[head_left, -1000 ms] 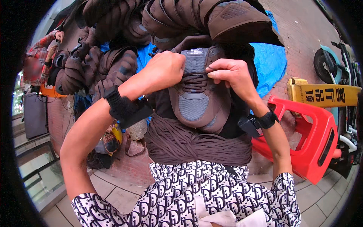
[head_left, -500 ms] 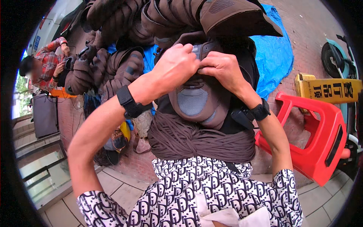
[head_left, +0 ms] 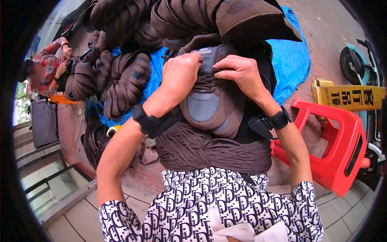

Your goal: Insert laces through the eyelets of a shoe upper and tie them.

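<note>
Hands both up on a brown mesh-toed lace-up sneaker (head_left: 209, 101), propped over a fat bundle of brown cords (head_left: 213, 149). Left hand (head_left: 179, 74) and right hand (head_left: 238, 72) pinch its tongue, probably keeping laces reachable.

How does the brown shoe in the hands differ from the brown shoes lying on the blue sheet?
The brown lace-up shoe with grey mesh toe is held up by the left hand and right hand, alone, toe toward the person. The brown shoes heaped on the blue plastic sheet lie untouched, piled against each other. Both share the same brown colour.
</note>
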{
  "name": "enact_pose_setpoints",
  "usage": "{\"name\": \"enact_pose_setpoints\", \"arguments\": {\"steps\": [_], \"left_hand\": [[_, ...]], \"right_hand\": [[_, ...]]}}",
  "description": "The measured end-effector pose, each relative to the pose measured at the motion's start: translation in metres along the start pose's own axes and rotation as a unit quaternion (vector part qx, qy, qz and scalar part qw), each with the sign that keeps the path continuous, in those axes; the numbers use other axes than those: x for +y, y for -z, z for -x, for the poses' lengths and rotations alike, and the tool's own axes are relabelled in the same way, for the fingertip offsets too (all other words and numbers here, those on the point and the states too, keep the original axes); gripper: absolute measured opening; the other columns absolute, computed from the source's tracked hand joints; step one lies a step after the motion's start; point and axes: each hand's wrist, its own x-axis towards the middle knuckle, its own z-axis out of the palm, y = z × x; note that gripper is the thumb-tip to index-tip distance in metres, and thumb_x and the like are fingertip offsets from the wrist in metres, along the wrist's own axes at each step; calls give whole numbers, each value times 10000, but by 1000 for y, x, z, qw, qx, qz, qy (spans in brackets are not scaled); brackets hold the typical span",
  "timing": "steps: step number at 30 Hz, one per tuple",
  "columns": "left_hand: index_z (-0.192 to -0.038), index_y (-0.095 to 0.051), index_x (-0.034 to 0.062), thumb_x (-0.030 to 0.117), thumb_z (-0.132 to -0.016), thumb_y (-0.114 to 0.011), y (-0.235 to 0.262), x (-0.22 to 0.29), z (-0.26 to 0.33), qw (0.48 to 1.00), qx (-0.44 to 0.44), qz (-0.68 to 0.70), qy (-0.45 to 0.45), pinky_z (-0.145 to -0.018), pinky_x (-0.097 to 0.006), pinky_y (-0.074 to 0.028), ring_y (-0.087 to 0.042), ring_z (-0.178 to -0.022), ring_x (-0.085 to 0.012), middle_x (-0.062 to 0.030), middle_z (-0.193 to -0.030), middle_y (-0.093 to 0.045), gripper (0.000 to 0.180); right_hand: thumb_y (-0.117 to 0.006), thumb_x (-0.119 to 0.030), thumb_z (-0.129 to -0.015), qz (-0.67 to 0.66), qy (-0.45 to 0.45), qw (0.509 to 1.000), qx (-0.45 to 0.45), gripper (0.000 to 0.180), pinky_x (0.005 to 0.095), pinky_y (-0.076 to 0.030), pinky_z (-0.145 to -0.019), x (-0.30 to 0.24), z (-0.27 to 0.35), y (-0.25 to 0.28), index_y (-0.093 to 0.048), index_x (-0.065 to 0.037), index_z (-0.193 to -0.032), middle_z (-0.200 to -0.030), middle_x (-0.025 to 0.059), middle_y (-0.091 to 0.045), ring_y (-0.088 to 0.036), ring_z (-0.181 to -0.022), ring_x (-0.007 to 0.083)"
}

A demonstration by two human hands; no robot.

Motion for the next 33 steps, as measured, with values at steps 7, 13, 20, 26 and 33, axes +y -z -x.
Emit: {"name": "enact_pose_setpoints", "arguments": {"steps": [7,13,20,26,33], "left_hand": [[-785,-528,71,89,-737,-530,2,4,2,986,-14,-167,21,-517,-401,-459,-588,-633,-298,-122,-704,-564,52],[-753,-513,66,78,-723,-527,-10,4,8,984,-3,-181,-4,-501,-388,-460,-585,-603,-290,-110,-689,-548,35],[-725,-504,63,67,-722,-520,-15,2,11,971,26,-229,63,-472,-393,-453,-576,-561,-302,-109,-677,-542,16],[-772,-536,61,82,-753,-529,-13,2,10,986,-2,-166,27,-505,-389,-458,-574,-591,-312,-109,-696,-554,29],[-852,-556,58,82,-766,-545,-12,11,10,997,36,5,63,-595,-385,-456,-583,-708,-312,-127,-768,-596,90]], "right_hand": [[-657,-114,-641,43,25,999,-12,159,267,-469,-590,0,-1,4,-639,-22,-768,-723,95,-612,-607,-661,197],[-655,-113,-643,24,4,999,-21,154,267,-469,-589,4,0,-2,-639,-22,-766,-713,97,-612,-606,-657,200],[-654,-111,-641,33,6,999,-19,152,266,-470,-589,6,3,-1,-638,-20,-762,-714,95,-613,-606,-650,197],[-657,-113,-636,43,-4,999,-22,150,266,-473,-590,4,5,3,-640,-19,-752,-711,90,-616,-609,-654,194],[-655,-35,-646,3,-34,999,-23,138,223,-450,-603,2,9,7,-644,17,-773,-716,74,-609,-581,-656,130]]}}
